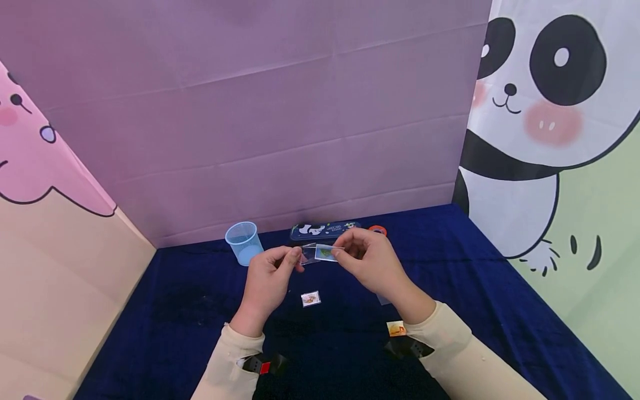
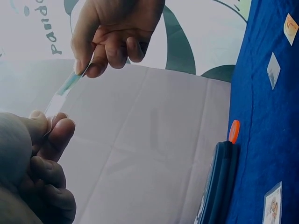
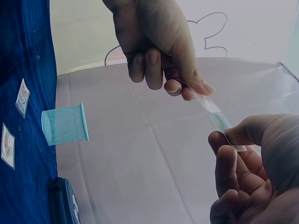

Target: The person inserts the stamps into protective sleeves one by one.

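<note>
Between both hands, above the cloth, a small clear plastic sleeve (image 1: pixel 308 254) stretches out. My left hand (image 1: pixel 266 282) pinches its left end between thumb and forefinger. My right hand (image 1: pixel 374 263) pinches a small picture card (image 1: pixel 325 253) with blue and green on it. The card meets the sleeve's right side; the right wrist view shows the card (image 3: pixel 219 121) in line with the sleeve, but how deep it sits inside I cannot tell. Below the hands, a small picture card in a clear cover (image 1: pixel 310 299) lies on the cloth. An orange-yellow card (image 1: pixel 396 329) lies by the right cuff.
A light-blue mesh cup (image 1: pixel 244 243) stands at the back left. Beside it at the back are a dark-blue panda pencil case (image 1: pixel 325 230) and an orange-red ring (image 1: pixel 378 229). A clear piece (image 2: pixel 274 71) lies on the blue cloth (image 1: pixel 165 328). Printed curtains surround it.
</note>
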Demonstrator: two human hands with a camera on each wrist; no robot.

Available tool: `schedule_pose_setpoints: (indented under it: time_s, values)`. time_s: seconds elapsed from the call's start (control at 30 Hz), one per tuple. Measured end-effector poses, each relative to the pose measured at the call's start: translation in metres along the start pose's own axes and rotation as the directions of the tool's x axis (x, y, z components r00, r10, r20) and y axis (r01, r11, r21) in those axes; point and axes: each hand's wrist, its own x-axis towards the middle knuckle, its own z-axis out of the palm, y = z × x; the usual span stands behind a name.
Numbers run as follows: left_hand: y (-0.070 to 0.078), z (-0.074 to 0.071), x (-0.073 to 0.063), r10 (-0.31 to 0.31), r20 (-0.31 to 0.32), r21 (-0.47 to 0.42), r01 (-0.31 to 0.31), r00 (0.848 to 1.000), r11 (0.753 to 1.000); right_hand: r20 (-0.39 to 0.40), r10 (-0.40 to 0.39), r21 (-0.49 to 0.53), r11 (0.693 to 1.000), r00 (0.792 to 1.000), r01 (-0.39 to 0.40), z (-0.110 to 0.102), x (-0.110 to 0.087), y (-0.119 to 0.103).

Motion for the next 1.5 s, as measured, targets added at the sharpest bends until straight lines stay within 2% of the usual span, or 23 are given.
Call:
schedule_pose_setpoints:
  time_s: [0.4, 1.0, 1.27, 1.5]
  values:
    - [0.0001, 0.0004, -0.0009, -0.023, 0.001, -0.019, 0.023, 1.0, 1.0, 0.014, -0.001, -0.021, 1.0, 1.0, 0.002, 0.0001, 0.0001, 0.002]
    - [0.0002, 0.001, -0.0019, 0.007, 0.036, -0.009, -0.007, 0.999, 1.0, 0.033, -0.025, -0.03, 0.999, 0.999, 0.026, -0.0009, 0.0006, 0.0009]
    - [-0.0011, 0.0025, -0.0021, 0.0, 0.026, -0.012, 0.0, 1.0, 1.0, 0.065, -0.051, 0.002, 0.999, 0.997, 0.051, 0.0012, 0.0002, 0.005]
    - [0.0015, 0.0, -0.0014, -0.004, 0.02, 0.016, 0.004, 1.0, 1.0, 0.055, -0.042, -0.014, 0.999, 0.998, 0.043, -0.0018, 0.002, 0.0072]
